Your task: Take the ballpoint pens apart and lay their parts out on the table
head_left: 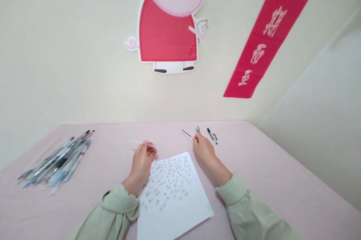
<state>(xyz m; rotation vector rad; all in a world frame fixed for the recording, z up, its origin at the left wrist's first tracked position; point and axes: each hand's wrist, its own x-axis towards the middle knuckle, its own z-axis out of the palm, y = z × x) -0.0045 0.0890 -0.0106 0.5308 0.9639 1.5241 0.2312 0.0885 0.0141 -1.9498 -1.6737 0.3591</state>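
Observation:
My left hand (143, 161) pinches a clear pen barrel (151, 145) just beyond the paper's top left corner. The barrel is see-through and its left end is faint against the cloth. To the right, my right hand (203, 149) is closed at the fingertips on a thin black pen refill (186, 133), which sticks out to the left. Close past those fingertips lies a small dark-and-clear pen part (197, 129). A sheet of white paper (172, 221) covered in small handwriting rests between my forearms, slightly turned.
A heap of pens (60, 163) lies on the left of the pink-covered table (107, 195). More black and clear pen parts (212, 135) sit right of my right hand. Behind the table stands a wall with a pig cutout (169, 37) and a red banner (262, 52).

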